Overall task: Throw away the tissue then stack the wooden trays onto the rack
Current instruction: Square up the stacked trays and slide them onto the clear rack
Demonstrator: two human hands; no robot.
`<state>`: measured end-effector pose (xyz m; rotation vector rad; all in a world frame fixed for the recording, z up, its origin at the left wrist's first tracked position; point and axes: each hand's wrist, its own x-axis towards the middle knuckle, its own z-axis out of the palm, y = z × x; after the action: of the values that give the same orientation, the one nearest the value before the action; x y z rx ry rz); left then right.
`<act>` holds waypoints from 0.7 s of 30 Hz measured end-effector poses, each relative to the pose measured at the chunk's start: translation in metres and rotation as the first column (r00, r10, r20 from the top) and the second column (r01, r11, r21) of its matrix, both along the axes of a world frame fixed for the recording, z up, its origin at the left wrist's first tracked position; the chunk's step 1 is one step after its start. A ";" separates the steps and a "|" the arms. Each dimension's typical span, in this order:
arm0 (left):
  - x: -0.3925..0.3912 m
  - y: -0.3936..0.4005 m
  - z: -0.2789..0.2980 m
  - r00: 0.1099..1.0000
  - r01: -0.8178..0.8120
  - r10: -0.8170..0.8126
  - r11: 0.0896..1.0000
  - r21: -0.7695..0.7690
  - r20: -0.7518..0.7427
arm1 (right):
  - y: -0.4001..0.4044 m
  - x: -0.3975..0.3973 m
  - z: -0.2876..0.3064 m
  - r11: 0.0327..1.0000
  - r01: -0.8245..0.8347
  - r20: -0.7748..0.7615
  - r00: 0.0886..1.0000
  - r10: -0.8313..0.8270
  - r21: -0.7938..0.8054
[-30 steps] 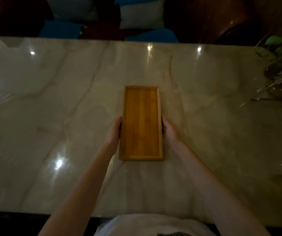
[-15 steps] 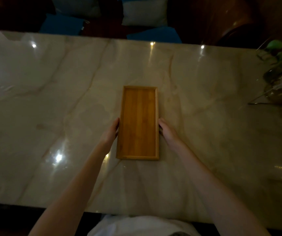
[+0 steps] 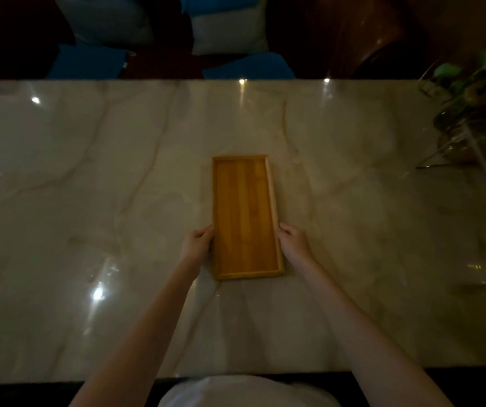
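A tray (image 3: pixel 246 215) lies flat on the table (image 3: pixel 89 201), just below the middle of the frame, its long sides running away from the person. It is wooden, rectangular, with a low raised rim, and nothing lies in it.

The left hand (image 3: pixel 197 243) sits against the tray's left long edge, near the lower end, fingers curled onto the rim. The right hand (image 3: pixel 293 242) mirrors it on the right long edge, fingers bent at the rim. Together the two hands pinch the tray between them; each hand's grip is closed on the tray's side. The light is dim, so whether the tray is lifted or resting on the table I cannot tell.

Both forearms reach up from the bottom of the frame. In the upper right a plant (image 3: pixel 467 83) stands in a glass vessel at the table's far corner. Beyond the far edge, in the upper middle, cushions (image 3: pixel 230 33) in blue and white show in the dark.
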<state>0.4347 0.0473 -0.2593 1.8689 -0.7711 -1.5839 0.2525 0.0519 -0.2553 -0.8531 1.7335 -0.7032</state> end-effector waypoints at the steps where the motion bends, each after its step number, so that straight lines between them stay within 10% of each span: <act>1: 0.000 -0.001 -0.001 1.000 -0.006 0.006 1.000 0.008 0.001 | 0.000 0.000 -0.001 1.000 0.000 -0.007 1.000 0.000 -0.008; 21: 0.008 -0.010 0.018 0.998 0.008 -0.006 0.999 0.032 -0.068 | -0.001 -0.002 0.020 0.972 0.169 0.240 0.949 -0.205 0.163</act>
<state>0.4423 0.0374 -0.2411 1.8262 -0.7272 -1.6645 0.2505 0.0509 -0.2353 -0.4807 1.6211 -0.7701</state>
